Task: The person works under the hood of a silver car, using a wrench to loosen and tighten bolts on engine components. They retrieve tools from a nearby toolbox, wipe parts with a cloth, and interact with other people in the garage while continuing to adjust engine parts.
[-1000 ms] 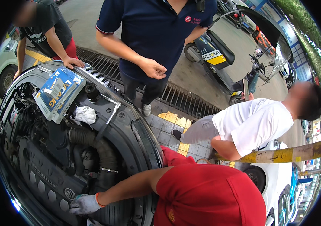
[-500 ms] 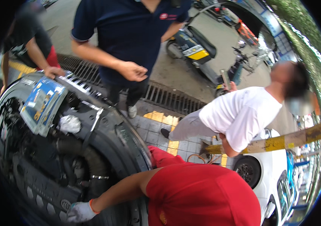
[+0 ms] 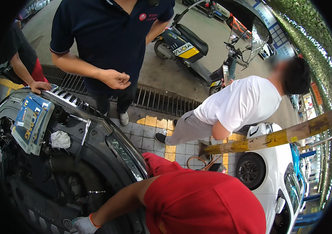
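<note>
While reaching into engine bay (image 3: pixel 101 146), have gloved right hand (image 3: pixel 83 225) at engine cover (image 3: pixel 55 216), beside round emblem (image 3: pixel 67 223); cannot tell if open or gripping. Toward bay's front edge, see blue box (image 3: pixel 31 123), white cloth (image 3: pixel 60 139).

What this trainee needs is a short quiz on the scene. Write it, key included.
1. Which thing lies beside the blue-and-white box?
A) a yellow helmet
B) a crumpled white cloth
C) a green bottle

2. True or false: the gloved hand is over the engine cover.

3. Fill in: the person in the white shirt is holding a ____.

Key: 1. B. 2. True. 3. Phone.
</note>
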A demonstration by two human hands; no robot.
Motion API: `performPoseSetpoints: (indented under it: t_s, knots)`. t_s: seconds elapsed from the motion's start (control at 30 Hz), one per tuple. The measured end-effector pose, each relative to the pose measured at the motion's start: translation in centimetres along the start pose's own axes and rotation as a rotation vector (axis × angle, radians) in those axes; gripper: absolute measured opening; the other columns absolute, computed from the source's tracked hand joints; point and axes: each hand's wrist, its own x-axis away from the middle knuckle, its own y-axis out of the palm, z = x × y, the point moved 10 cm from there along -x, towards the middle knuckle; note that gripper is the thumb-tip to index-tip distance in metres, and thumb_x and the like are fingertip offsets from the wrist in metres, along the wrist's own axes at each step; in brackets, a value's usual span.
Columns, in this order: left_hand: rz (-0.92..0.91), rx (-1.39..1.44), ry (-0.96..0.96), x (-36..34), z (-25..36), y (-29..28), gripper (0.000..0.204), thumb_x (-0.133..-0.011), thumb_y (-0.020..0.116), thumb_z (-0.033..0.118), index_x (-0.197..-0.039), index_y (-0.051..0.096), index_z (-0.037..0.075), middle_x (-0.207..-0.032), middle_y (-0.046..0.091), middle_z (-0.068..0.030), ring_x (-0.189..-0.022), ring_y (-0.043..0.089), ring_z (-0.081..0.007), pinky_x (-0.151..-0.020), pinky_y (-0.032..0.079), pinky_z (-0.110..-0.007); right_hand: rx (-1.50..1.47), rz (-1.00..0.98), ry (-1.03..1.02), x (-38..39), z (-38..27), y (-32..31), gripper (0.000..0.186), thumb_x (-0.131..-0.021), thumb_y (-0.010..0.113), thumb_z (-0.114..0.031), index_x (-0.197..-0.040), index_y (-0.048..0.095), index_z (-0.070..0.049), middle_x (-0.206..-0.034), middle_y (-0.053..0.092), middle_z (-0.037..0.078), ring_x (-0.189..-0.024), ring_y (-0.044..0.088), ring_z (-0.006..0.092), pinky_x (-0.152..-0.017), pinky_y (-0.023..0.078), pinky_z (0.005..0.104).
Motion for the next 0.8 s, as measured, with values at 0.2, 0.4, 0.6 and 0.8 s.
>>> performPoseSetpoints:
  t_s: [0.2, 0.4, 0.6, 0.8]
  knots:
    - [-0.06, -0.101, 0.009, 1.9, -1.8, 3.3, 0.032, -0.092, 0.073, 0.044, -0.077, 0.068, 0.016, -0.069, 0.07, -0.0059, -0.057, 0.068, -0.0296, -0.049, 0.052, -0.046, 0.028, 0.047, -0.039, 0.4, -0.4, -0.3, 0.022, -0.102, 0.055, -0.018, -0.119, 0.067, -0.012, -0.109, 0.069, 0.014, -0.104, 0.069, 0.0376, -0.088, 0.057, 0.0459]
    - [-0.161, 0.196, -0.014, -0.6, 1.1, 4.1, 0.027, -0.097, 0.073, 0.029, -0.11, 0.068, 0.007, -0.11, 0.073, -0.0118, -0.099, 0.071, -0.0289, -0.085, 0.055, -0.043, 0.164, 0.013, -0.041, 0.9, 0.9, 0.9, 0.032, -0.103, 0.055, -0.018, -0.132, 0.063, -0.009, -0.12, 0.069, 0.016, -0.108, 0.069, 0.0356, -0.092, 0.058, 0.0435]
    - [-0.431, 0.286, -0.242, -3.3, -1.2, 1.6, 0.048, -0.094, 0.076, 0.034, -0.136, 0.074, 0.011, -0.128, 0.076, -0.0164, -0.117, 0.071, -0.0359, -0.1, 0.057, -0.043, 0.511, 0.086, -0.154, 0.7, -1.3, -4.6, 0.043, -0.096, 0.056, -0.008, -0.138, 0.059, 0.0, -0.131, 0.067, 0.022, -0.118, 0.068, 0.0394, -0.102, 0.057, 0.0456]
    - [-0.321, 0.345, -0.336, -1.3, -3.3, -0.3, 0.033, -0.1, 0.07, 0.028, -0.128, 0.072, 0.012, -0.124, 0.077, -0.0111, -0.114, 0.073, -0.0322, -0.095, 0.058, -0.042, -0.661, 0.07, 0.931, 2.1, 5.2, -2.7, 0.039, -0.116, 0.046, -0.035, -0.119, 0.064, 0.0, -0.104, 0.07, 0.013, -0.087, 0.073, 0.0243, -0.084, 0.063, 0.0352]
